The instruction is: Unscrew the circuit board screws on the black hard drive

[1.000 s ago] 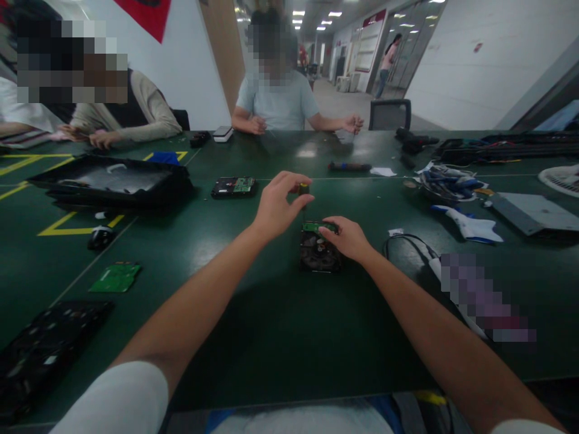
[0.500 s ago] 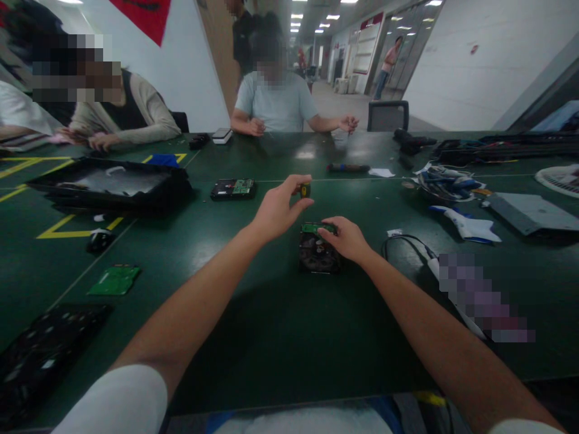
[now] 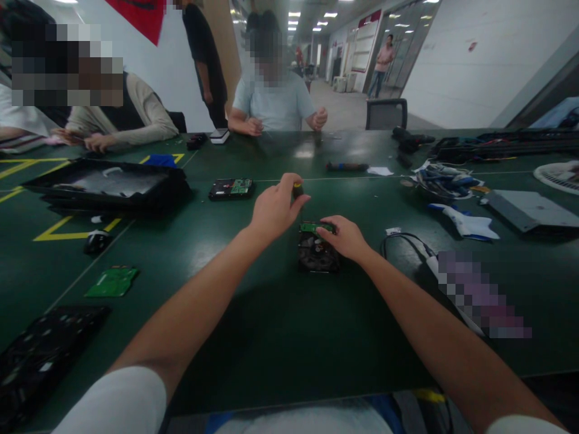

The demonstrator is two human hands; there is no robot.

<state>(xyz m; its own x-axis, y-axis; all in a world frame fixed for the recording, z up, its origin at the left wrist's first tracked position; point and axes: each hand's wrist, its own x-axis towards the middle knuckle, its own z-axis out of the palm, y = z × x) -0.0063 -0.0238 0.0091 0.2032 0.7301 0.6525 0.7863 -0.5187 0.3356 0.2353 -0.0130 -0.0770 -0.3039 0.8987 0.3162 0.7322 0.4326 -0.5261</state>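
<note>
In front of me a hard drive (image 3: 318, 253) lies on the green table, with a strip of green circuit board (image 3: 310, 227) along its far end. My left hand (image 3: 277, 204) grips the dark and yellow handle of a screwdriver (image 3: 297, 190). Its thin shaft points down at the far left corner of the drive; whether the tip touches a screw is too small to tell. My right hand (image 3: 344, 237) is closed around the drive's right far edge, thumb over the board and fingers behind it.
Another hard drive (image 3: 231, 188) lies beyond my left hand. At left are a green circuit board (image 3: 113, 281), a mouse (image 3: 97, 242) and black trays (image 3: 108, 184). A power strip (image 3: 452, 289), cable bundle (image 3: 446, 181) and grey metal box (image 3: 531, 211) lie at right. Co-workers sit across the table.
My left hand has tilted the screwdriver and its shaft now shows above the drive. My right hand keeps its hold. Across the table, a co-worker's hand has drawn in; a standing person has shifted left.
</note>
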